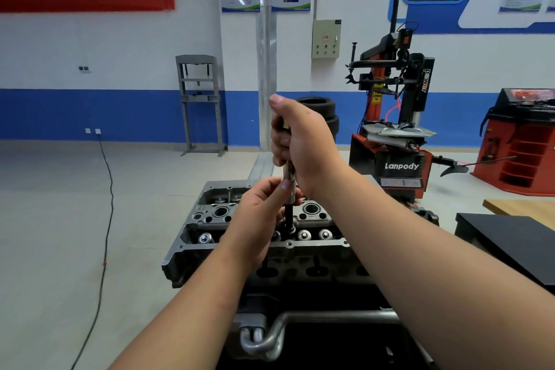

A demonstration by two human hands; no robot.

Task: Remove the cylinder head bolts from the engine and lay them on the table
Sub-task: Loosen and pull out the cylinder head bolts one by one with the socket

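While bolt still sits deep in the cylinder head [192, 245], risk of socket slipping off its head if tool shaft [289, 177] leans out of upright.

Left hand [258, 219]: fingers curled round the lower shaft just above the head casting, steadying it. Could get pinched against the casting on a sudden slip.

Right hand [300, 141]: clenched round the tool's upper end, thumb on top, pushing down. Too little downward force likely to round the bolt head.

Bolt itself hidden under the tool tip, in the middle of the head between the valve springs [313, 234]; no removed bolts seen anywhere.

Open floor to the left, only a trailing cable [108, 189]. Right side tighter: dark-topped table [510, 243] near the engine, its corner close to the right forearm; likely place for laying bolts.
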